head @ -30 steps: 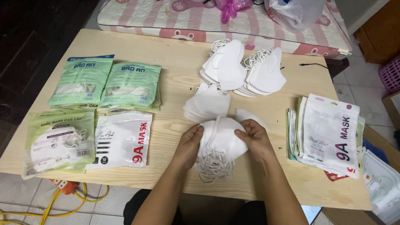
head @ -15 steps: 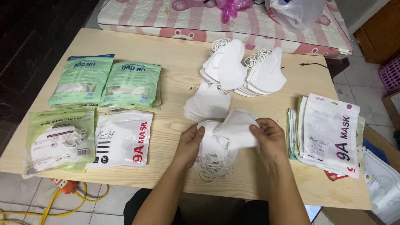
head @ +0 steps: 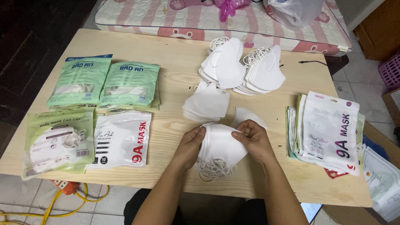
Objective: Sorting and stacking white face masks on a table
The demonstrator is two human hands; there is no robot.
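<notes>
My left hand (head: 191, 144) and my right hand (head: 253, 138) grip a thick stack of white face masks (head: 219, 146) from both sides, just above the wooden table (head: 175, 75) near its front edge. The masks' ear loops hang in a tangle below the stack. A single white mask (head: 246, 116) lies on the table just behind my right hand. A smaller pile of folded white masks (head: 207, 104) rests beyond my hands.
Two more heaps of white masks (head: 243, 66) lie at the back centre. Green packets (head: 106, 83) and a white mask packet (head: 121, 139) sit at left. A stack of empty pouches (head: 329, 129) lies at right. A pink-striped mattress (head: 225, 21) borders the far edge.
My right hand had lifted one mask away to the right half a second ago; now both hands are back around the stack, squeezing it together.
</notes>
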